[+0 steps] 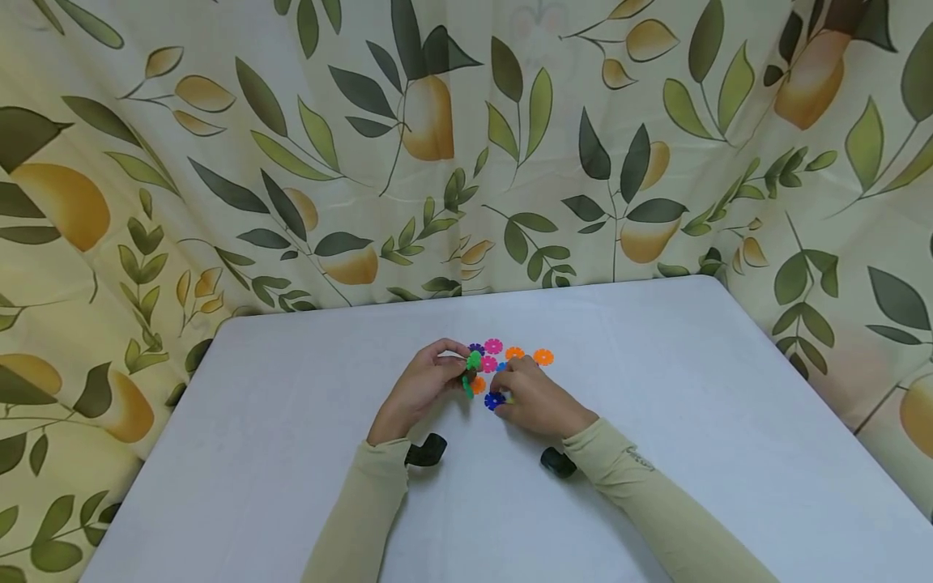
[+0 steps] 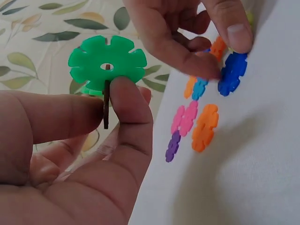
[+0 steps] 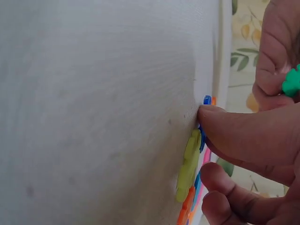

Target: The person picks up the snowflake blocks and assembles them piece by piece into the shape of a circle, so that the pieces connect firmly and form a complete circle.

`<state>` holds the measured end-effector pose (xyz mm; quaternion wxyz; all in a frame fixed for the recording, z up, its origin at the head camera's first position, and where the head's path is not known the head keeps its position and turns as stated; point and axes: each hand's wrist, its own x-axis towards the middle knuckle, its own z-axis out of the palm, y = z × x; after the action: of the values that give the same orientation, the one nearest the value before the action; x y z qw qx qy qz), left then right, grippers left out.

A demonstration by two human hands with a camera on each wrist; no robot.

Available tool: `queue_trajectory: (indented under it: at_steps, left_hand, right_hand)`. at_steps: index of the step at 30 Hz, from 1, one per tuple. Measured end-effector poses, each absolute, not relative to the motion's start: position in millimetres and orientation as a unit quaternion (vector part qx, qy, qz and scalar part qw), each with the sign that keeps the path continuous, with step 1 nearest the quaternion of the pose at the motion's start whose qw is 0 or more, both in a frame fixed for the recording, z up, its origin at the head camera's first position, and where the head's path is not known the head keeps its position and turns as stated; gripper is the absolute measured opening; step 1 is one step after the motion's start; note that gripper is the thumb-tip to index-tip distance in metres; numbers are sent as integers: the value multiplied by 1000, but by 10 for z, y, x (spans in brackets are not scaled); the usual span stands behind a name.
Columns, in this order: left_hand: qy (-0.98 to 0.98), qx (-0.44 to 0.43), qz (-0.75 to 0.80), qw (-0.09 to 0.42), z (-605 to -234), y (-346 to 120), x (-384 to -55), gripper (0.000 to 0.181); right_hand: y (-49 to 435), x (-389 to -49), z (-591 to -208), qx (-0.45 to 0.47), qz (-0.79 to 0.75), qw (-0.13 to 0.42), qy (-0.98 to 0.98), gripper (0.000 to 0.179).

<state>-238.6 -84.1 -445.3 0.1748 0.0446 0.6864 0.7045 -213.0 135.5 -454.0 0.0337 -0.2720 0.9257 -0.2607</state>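
In the head view my left hand (image 1: 417, 390) is raised over the white table, left of a small group of notched plastic discs. Between thumb and index finger it pinches a brown interlocking disc (image 2: 106, 115), seen edge-on in the left wrist view. A green interlocking disc (image 2: 93, 58) is slotted onto its upper end, and another green piece shows behind. My right hand (image 1: 543, 398) is down at the table, thumb and finger at opposite edges of a dark blue interlocking disc (image 2: 234, 72). A yellow-green disc (image 3: 188, 166) lies right beside that one.
Beyond the hands lie loose discs: orange (image 1: 543, 357), pink (image 1: 493, 346), purple (image 2: 172, 146) and light blue (image 2: 199, 88). A white cloth covers the table (image 1: 277, 453). A leaf-and-fruit patterned curtain (image 1: 466, 178) hangs behind its far edge.
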Motion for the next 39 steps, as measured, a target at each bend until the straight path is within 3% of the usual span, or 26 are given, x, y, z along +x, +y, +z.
queue_trajectory:
  at_steps: [8, 19, 27, 33, 39]
  left_hand:
    - [705, 41, 686, 176, -4443, -792, -2374, 18]
    - [720, 53, 672, 168, -4477, -787, -2378, 15]
    - [719, 59, 669, 180, -4474, -779, -2388, 16]
    - [729, 63, 653, 196, -4457, -769, -2381, 20]
    - [735, 82, 640, 207, -4450, -749, -2361, 17]
  right_hand:
    - [1352, -2115, -4514, -257, -257, 53, 930, 23]
    - [1411, -2149, -4510, -248, -332, 72, 907, 20]
    - [1623, -2164, -4487, -179, -431, 63, 882, 7]
    - [1718, -2188, -4429, -116, -496, 82, 856, 7]
    - [1744, -2195, -4391, -109, -538, 94, 831, 10]
